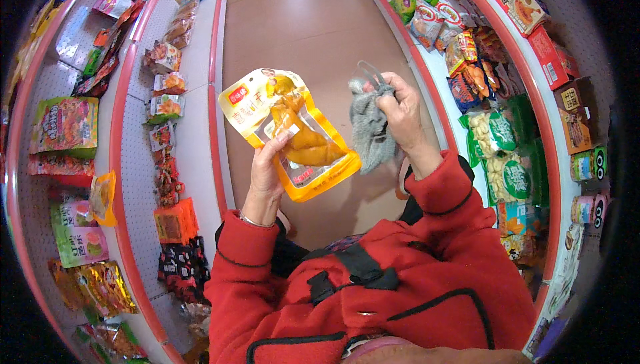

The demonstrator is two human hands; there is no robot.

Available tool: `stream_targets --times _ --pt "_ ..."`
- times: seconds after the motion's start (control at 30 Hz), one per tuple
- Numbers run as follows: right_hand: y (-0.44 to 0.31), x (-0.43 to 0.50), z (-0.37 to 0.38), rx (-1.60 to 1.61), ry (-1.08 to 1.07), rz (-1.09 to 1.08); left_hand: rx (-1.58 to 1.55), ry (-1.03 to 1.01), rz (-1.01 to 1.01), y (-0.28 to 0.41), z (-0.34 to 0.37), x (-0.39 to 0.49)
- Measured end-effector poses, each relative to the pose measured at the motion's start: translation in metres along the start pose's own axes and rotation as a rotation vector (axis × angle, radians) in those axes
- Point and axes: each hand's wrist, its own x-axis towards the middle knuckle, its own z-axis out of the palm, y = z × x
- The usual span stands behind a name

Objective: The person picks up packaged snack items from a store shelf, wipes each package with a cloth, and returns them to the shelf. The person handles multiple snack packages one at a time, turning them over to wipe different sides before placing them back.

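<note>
My left hand grips the lower left edge of a yellow and cream plastic food packet. Through its clear window shows a brown piece of cooked poultry, apparently a leg. The packet is tilted, printed front up, above the aisle floor. To its right, my right hand pinches the top of a grey knitted pouch or cloth with thin loops standing out at its upper end. The pouch hangs down, slightly blurred, apart from the packet. Whether anything is inside it cannot be seen.
Red-edged shelves with bagged snacks run along the left. An orange-edged packet leans out over a shelf edge there. The right shelves hold snack bags, green packs and a red box. Brown floor stretches between them.
</note>
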Motion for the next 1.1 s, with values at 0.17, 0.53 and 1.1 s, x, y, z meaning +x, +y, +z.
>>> stream_targets --times 0.17,0.53,1.1 --pt "0.002 -0.015 0.026 -0.279 -0.215 -0.384 0.101 -0.096 -0.001 -0.007 0.01 -0.003" --pt "0.022 -0.008 0.021 -0.778 -0.313 -0.571 0.178 -0.063 0.014 -0.016 0.013 -0.005" --pt "0.025 -0.01 0.038 -0.625 -0.141 -0.518 0.166 -0.09 -0.199 -0.016 0.007 -0.005"
